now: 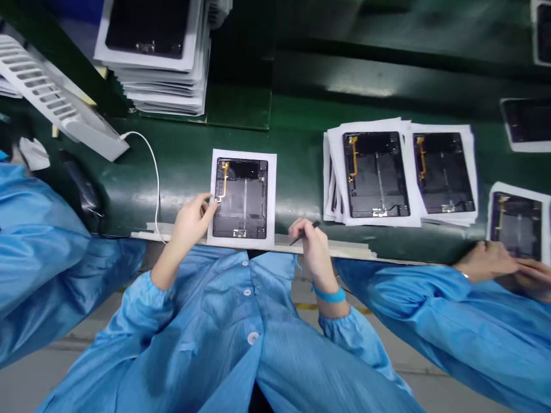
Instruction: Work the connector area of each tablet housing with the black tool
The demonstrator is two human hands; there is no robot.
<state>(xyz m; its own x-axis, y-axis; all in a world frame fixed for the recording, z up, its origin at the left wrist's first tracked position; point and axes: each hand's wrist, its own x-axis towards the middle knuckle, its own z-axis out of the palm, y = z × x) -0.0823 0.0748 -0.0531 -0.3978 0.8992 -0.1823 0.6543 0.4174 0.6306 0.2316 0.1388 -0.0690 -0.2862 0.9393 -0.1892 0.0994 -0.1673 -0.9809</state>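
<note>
In front of me an opened tablet (253, 209) lies on a white sheet (271, 201), its dark inside facing up. An orange flex cable (224, 182) runs down the tablet's left side. At the cable's lower end, on the tablet's left edge, my left hand (192, 221) has thumb and forefinger bent close together; what is between them is too small to make out. My right hand (313, 246), just right of the sheet near the table's front edge, grips a thin black pointed tool (298, 239). That tool is apart from the tablet.
To the right are stacked opened tablets (376, 183) on white sheets. A tall stack of sheets (167, 86) with a tablet on top stands back left, beside a white slotted device (64, 103) with a white cable (157, 183). Co-workers in blue sit either side; one's hands (495, 261) touch another tablet.
</note>
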